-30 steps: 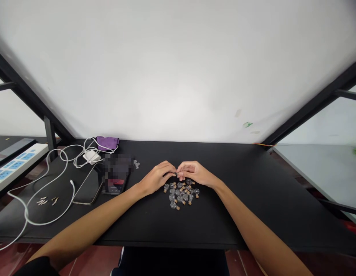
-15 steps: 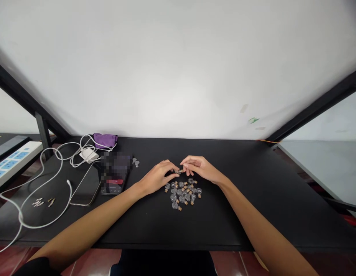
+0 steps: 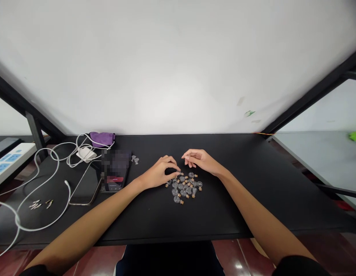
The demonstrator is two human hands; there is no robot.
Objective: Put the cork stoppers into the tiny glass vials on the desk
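Note:
A pile of small clear glass bottles (image 3: 183, 186) with cork stoppers lies on the black table. At the pile's upper left edge my left hand (image 3: 160, 172) pinches a small corked glass bottle (image 3: 180, 173) between thumb and index finger, low over the others. Glass bottles lie right beside its thumb. My right hand (image 3: 200, 160) hovers behind the pile, fingers loosely bent and a little apart, with nothing visible in them. Some clear glass pieces (image 3: 135, 159) without visible corks lie further left, beside a phone.
Left on the black table (image 3: 238, 207) are a phone with a lit screen (image 3: 116, 172), a dark phone (image 3: 86, 184), a looped white cable (image 3: 41, 229), a white charger (image 3: 86, 153), a purple cloth (image 3: 102, 139) and several small metal pieces (image 3: 35, 204). A white power strip (image 3: 11, 158) stands beyond.
My right hand has let go of the small bottle and drawn slightly back from it. My left hand has lowered the bottle toward the pile. The view has shifted a little.

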